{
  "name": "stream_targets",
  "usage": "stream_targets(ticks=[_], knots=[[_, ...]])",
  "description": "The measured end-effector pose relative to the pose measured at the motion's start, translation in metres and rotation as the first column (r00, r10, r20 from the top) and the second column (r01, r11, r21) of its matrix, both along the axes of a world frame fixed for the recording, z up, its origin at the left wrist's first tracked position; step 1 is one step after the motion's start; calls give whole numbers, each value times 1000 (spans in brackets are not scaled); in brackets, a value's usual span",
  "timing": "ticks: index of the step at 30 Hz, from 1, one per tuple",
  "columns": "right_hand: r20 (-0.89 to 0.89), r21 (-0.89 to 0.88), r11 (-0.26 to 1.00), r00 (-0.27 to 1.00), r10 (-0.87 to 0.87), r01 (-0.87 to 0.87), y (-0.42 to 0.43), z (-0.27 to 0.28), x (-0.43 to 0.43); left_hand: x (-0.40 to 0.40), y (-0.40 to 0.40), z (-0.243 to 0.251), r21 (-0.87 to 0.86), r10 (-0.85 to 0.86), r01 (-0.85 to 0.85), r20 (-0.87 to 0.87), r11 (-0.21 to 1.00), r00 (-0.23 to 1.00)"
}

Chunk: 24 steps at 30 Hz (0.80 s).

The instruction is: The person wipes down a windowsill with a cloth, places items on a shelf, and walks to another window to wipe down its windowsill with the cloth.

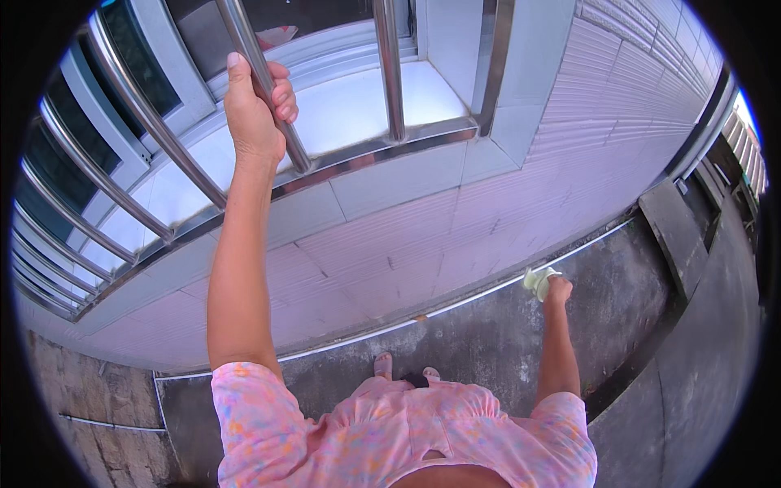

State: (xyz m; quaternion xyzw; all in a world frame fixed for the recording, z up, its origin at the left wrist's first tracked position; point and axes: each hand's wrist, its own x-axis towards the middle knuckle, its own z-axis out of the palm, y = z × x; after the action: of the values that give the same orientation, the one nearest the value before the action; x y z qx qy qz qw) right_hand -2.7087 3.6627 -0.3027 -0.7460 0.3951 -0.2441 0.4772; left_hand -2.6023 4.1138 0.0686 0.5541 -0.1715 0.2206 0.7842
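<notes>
My left hand (255,110) is raised and wrapped around a stainless steel window bar (293,143). Its thumb lies along the left side of the bar and the fingertips show on the right. Low on the right, my right hand (559,289) holds a crumpled pale yellow-green cloth (539,282), out to the side near the foot of the tiled wall. Behind the bars are a white windowsill (354,107) and a sliding window frame (177,91).
More steel bars (390,73) run along the window, set in a bottom rail (421,137). Pink ribbed tiles (390,244) cover the wall. A thin white pipe (464,305) follows its base. A concrete slab (677,238) leans at the right, beside a channel in the ground.
</notes>
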Motion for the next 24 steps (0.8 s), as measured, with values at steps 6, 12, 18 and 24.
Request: stream_targets(ticks=[6, 12, 18, 24], knots=[[754, 136, 911, 637, 161, -390, 126, 190, 30, -2, 0, -1, -50, -72, 73, 32, 996, 997], [797, -72, 849, 481, 365, -524, 221, 297, 81, 1, 2, -14, -59, -134, 136, 35, 989, 990], [733, -130, 597, 329, 596, -792, 254, 331, 177, 1, 6, -17, -39, -151, 153, 49, 987, 987], [53, -783, 43, 3, 999, -621, 281, 323, 244, 5, 10, -27, -33, -215, 218, 84, 975, 973]])
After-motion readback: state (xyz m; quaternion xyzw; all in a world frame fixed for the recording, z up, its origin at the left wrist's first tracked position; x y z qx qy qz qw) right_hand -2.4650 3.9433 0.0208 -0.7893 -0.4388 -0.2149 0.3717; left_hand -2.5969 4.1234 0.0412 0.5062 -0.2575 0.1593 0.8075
